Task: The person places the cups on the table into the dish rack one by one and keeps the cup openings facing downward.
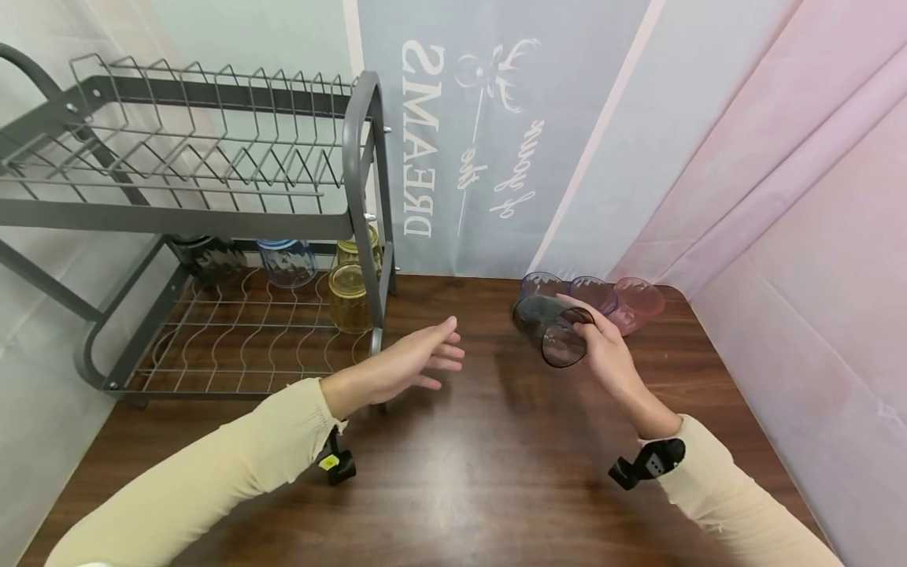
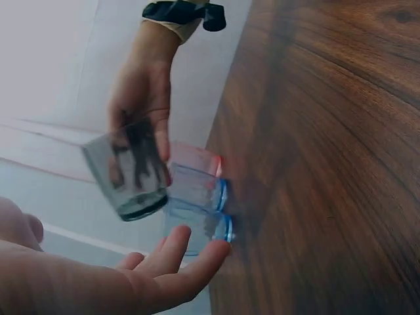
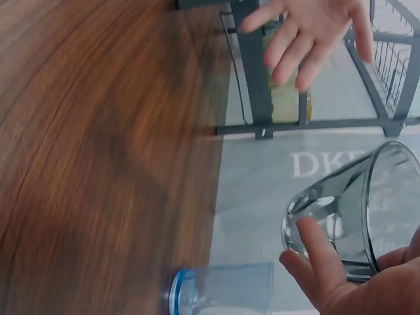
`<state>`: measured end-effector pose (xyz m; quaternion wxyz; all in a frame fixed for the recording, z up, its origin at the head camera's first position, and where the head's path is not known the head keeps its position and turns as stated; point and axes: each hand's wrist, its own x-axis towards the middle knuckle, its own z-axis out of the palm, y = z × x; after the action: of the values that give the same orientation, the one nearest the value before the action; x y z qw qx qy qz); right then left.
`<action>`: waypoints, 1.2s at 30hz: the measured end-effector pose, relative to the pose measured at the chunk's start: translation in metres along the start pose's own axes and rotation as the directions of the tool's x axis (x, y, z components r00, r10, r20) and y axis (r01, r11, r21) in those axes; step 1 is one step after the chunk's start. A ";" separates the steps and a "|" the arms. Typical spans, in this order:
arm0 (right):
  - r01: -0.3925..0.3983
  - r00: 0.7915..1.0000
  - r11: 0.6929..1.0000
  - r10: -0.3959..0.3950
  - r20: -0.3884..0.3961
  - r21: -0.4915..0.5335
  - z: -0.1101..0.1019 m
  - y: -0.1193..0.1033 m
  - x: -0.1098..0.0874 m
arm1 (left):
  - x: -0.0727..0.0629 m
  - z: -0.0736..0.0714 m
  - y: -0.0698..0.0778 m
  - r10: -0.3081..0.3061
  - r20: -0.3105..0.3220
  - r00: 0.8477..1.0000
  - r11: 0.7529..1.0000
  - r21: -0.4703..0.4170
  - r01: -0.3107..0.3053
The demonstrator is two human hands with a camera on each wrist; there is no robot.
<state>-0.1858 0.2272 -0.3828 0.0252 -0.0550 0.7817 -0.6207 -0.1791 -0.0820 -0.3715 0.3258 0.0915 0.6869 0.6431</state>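
Observation:
My right hand (image 1: 611,358) grips a dark grey clear drinking glass (image 1: 536,316), held tilted above the table with its mouth towards me. In the right wrist view, fingers and thumb lie round the glass (image 3: 328,190). Just beyond it, two bluish glasses (image 1: 542,285) and a pink glass (image 1: 639,309) stand in a row by the back wall. My left hand (image 1: 404,364) holds nothing; its fingers extend towards the grey glass, apart from it, near the rack's front right post. The left wrist view shows those fingers (image 2: 174,252) relaxed.
A two-tier dark metal dish rack (image 1: 283,220) stands on the left. Its lower shelf bears a dark glass (image 1: 209,260), a blue glass (image 1: 286,265) and two yellow glasses (image 1: 349,301). Cloth-like walls border the brown wooden table (image 1: 453,472) behind and at both sides.

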 end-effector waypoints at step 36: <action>0.708 0.675 0.663 -0.737 -0.046 -0.242 0.067 -0.016 -0.038 | 0.010 0.039 0.019 0.253 0.155 0.955 0.952 -0.215 -0.217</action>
<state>-0.1395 0.1636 -0.3839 -0.2841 -0.3196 0.7544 -0.4981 -0.1703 -0.0420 -0.3551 0.3151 0.1983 0.5720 0.7308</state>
